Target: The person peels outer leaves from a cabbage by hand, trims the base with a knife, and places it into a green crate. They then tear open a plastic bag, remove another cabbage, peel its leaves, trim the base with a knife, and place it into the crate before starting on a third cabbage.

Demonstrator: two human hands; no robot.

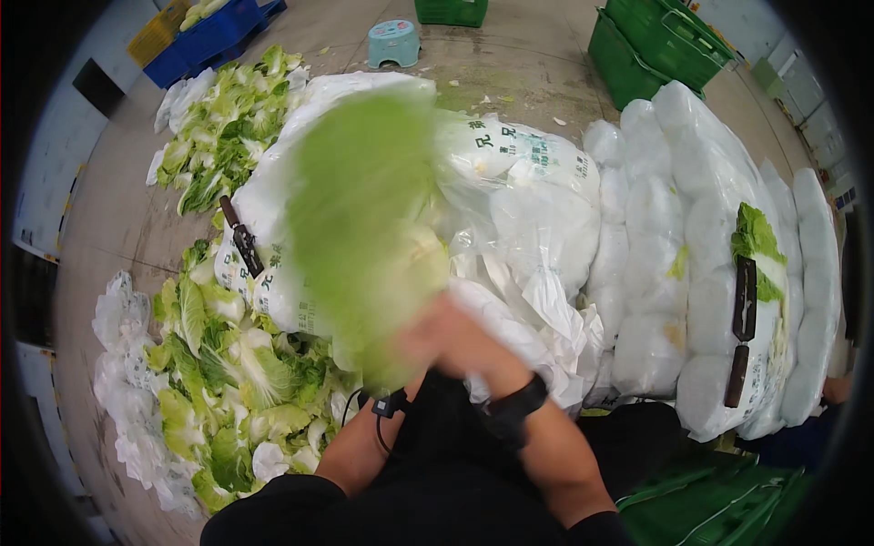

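Observation:
A large green napa cabbage leaf, smeared by motion, rises in front of me. At its pale lower end my right hand is blurred, its fingers closed on the leaf's base. Behind the leaf a pale yellow napa cabbage head shows in part. My left hand is hidden behind the leaf; only its forearm comes into view, with a small black device and cable at the wrist. Under and around the hands lie white plastic sacks with green print.
Loose cabbage leaves are heaped at left, more farther off. A dark knife lies on a sack at left; another rests on bagged stacks at right. Beyond stand a blue stool, green crates and a blue crate.

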